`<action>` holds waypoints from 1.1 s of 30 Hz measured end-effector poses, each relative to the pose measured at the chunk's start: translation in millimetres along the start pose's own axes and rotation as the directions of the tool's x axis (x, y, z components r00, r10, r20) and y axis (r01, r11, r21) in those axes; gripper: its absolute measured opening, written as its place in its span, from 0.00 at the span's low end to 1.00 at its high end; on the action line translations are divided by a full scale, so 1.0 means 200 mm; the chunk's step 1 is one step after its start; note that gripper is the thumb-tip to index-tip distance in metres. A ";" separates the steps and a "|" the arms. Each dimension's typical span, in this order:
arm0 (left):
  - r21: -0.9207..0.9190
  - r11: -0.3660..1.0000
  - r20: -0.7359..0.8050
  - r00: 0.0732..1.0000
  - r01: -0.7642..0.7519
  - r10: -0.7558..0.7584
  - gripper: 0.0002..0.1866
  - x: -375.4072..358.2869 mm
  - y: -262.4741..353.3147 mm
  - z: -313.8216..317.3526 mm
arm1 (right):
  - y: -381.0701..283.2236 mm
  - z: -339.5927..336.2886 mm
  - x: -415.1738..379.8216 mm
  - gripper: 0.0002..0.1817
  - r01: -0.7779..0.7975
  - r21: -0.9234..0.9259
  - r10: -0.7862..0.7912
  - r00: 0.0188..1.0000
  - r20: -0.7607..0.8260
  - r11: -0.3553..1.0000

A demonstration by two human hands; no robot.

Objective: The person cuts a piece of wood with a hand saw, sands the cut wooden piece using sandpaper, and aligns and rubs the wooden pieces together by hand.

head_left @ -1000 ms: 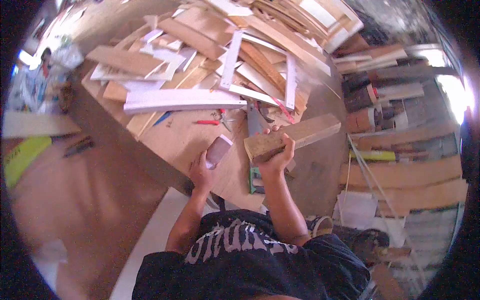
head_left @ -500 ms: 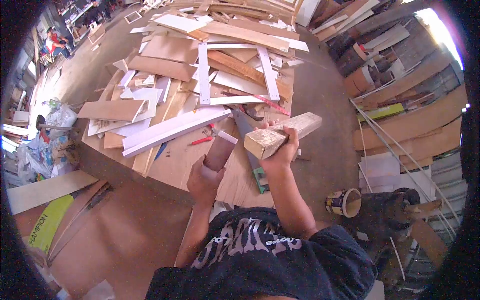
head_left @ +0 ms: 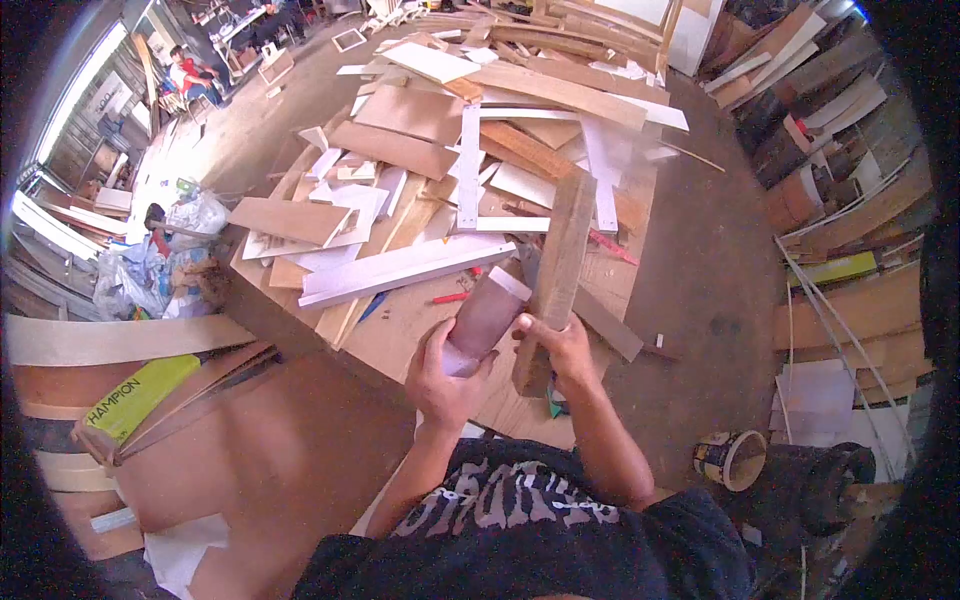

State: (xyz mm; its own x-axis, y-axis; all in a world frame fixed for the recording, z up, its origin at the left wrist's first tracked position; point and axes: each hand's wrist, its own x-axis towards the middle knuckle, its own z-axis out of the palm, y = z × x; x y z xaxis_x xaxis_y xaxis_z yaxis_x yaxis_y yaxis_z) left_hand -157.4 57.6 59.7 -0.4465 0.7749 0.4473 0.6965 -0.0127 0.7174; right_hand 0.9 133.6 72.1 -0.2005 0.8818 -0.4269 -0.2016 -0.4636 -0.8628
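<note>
My left hand [head_left: 443,388] is wrapped around a curved brown piece that looks like sandpaper [head_left: 488,315], with a pale strip along its far edge. My right hand [head_left: 568,356] grips a rough wooden block [head_left: 563,255] near its lower end, thumb across the near face. The block points away from me, just right of the sandpaper and apart from it. Behind it on the worktable [head_left: 400,322] lies a handsaw [head_left: 608,325], its green handle mostly hidden. Left of the sandpaper are red-handled pliers [head_left: 450,298] and a long white board [head_left: 405,270].
A white wooden frame [head_left: 468,165] lies among piled boards on the table. Plastic bags [head_left: 150,270] sit on the floor at left. A bucket [head_left: 730,460] stands at lower right, near planks along the wall. A seated person [head_left: 195,78] is far off at upper left.
My right hand has turned the wooden block from slanting rightward to pointing away from me, showing another face. My left hand still holds the sandpaper. The view has shifted, moving the table rightward.
</note>
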 end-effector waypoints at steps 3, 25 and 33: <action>-0.007 0.999 -0.027 0.999 0.047 -0.047 0.36 0.03 -0.02 0.01 | 0.06 0.14 0.04 0.27 0.090 -0.073 -0.089 0.996 0.018 0.993; -0.417 0.672 0.681 0.700 0.612 -0.215 0.21 0.90 -1.24 -0.54 | 0.56 1.20 0.61 0.33 0.260 0.072 -0.260 0.966 -0.011 0.963; -0.270 0.736 0.548 0.728 0.621 -0.413 0.18 0.78 -1.38 -0.54 | 0.69 1.32 0.75 0.33 0.185 -0.150 -0.196 0.979 -0.060 0.971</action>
State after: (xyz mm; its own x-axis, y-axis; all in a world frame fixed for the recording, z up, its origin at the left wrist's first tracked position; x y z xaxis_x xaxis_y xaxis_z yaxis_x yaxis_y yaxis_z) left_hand -480.2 114.4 -11.6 -0.3047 0.9154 -0.2632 0.0839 0.3011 0.9499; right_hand -310.2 178.5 -38.7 -0.0998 0.9590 -0.2652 -0.0894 -0.2741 -0.9575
